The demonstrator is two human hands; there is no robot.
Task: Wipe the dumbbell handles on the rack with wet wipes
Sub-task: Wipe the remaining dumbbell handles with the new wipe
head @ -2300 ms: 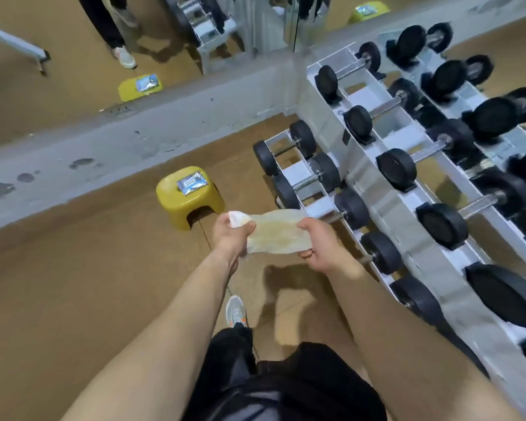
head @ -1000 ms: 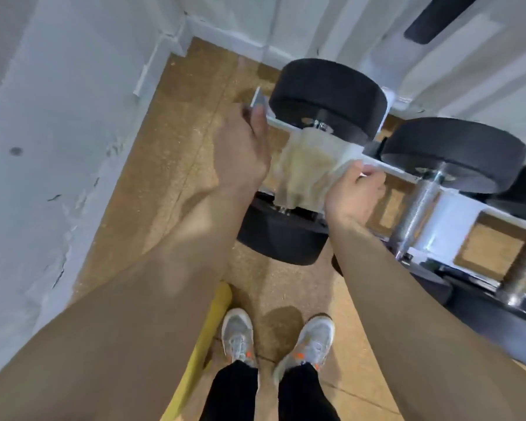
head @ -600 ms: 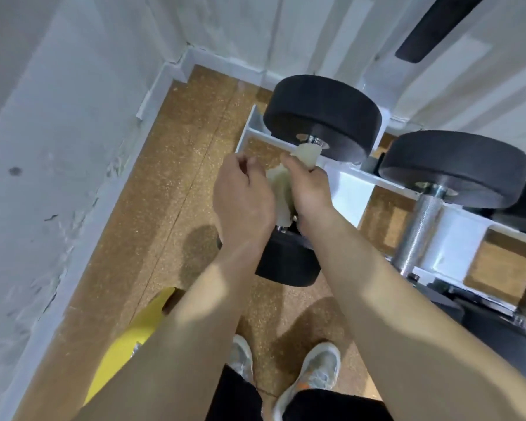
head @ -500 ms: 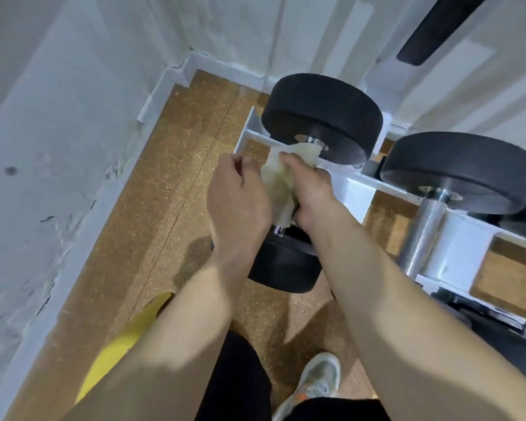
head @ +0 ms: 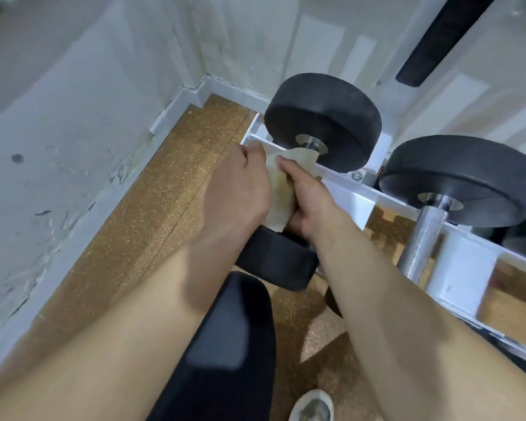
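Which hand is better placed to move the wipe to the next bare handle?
Probably right. The right hand grips the wipe on the side nearer the bare handle; the left hand is farther.

Your left hand (head: pixel 237 192) beside your right hand (head: pixel 313 202), both curled round the wet wipe (head: pixel 279 212), forearms stretched forward.

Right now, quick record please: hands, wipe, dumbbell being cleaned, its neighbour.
left hand: fingers curled round wipe on handle
right hand: grips wipe from the other side
wipe: wrapped round handle, yellowed
dumbbell: on rack, handle mostly hidden under wipe
next dumbbell: uncovered, no hand on it
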